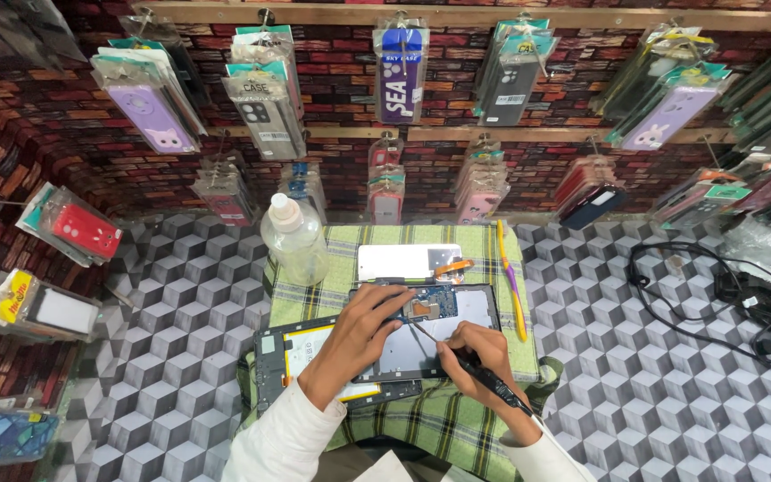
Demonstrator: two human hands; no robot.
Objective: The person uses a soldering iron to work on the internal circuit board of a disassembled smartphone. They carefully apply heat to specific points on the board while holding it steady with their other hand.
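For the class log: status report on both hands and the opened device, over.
Left hand pressing on opened device. Right hand gripping dark screwdriver, tip on device. Clear bottle behind, not in the way.

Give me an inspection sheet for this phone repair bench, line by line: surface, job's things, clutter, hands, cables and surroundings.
Surface: counter in a grey cube pattern, with a green checked cloth laid in the middle.
Job's things: opened device with its circuit board exposed; a second opened device showing a yellow-edged battery lies partly under it.
Clutter: clear plastic bottle, white panel, yellow and purple toothbrush.
Hands: left hand rests its fingers on the board; right hand holds a black screwdriver, tip toward the board.
Cables: black cable coiled at the right, apart from the cloth.
Surroundings: brick-pattern wall hung with packaged phone cases.
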